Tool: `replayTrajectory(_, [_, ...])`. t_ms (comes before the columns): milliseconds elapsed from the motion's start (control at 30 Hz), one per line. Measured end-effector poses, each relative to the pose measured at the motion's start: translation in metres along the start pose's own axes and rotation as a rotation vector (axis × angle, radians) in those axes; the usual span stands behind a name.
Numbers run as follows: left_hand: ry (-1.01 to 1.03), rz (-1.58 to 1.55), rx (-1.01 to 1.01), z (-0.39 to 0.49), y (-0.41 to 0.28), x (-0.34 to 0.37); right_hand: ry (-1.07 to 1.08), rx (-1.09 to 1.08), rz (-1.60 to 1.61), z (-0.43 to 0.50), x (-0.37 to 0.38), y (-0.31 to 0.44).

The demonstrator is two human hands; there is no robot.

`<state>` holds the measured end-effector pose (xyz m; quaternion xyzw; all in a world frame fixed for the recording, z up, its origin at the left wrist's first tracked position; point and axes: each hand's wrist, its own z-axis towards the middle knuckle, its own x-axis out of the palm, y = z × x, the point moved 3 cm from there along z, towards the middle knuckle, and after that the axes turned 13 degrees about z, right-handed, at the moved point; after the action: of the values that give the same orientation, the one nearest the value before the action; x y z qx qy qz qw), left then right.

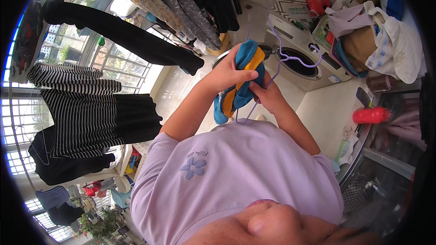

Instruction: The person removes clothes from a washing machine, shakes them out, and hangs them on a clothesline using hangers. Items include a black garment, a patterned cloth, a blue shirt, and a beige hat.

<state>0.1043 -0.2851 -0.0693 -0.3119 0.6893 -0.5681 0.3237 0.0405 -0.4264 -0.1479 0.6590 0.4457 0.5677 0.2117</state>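
A teal and yellow fabric item (pixel 250 62), bunched and folded, is between my two hands. My left hand (pixel 229 71) grips its upper left side, thumb lying across the yellow part. On its lower right, my right hand (pixel 267 94) pinches the teal fabric between thumb and fingers. A purple hanger (pixel 280 46) passes beside and partly behind my right hand, its hook pointing right and its lower end near my shirt. Whether my right fingers also hold the hanger is hidden.
Beyond my hands stands a front-loading washing machine (pixel 296 62). Clothes hang at the left, including a striped garment (pixel 85 122) and a black one (pixel 126 35). Dark trousers (pixel 218 0) hang above. A red bottle (pixel 371 114) and piled fabric (pixel 395 44) are at right.
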Motion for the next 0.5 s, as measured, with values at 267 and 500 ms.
replayTrajectory(267, [-0.332, 1.171, -0.039, -0.033, 0.034, -0.028, -0.069, -0.2, 0.022, -0.035, 0.005, 0.063])
replayTrajectory(500, [-0.148, -0.131, -0.369, -0.038, 0.078, -0.032, -0.094, -0.323, -0.034, -0.051, -0.002, 0.063])
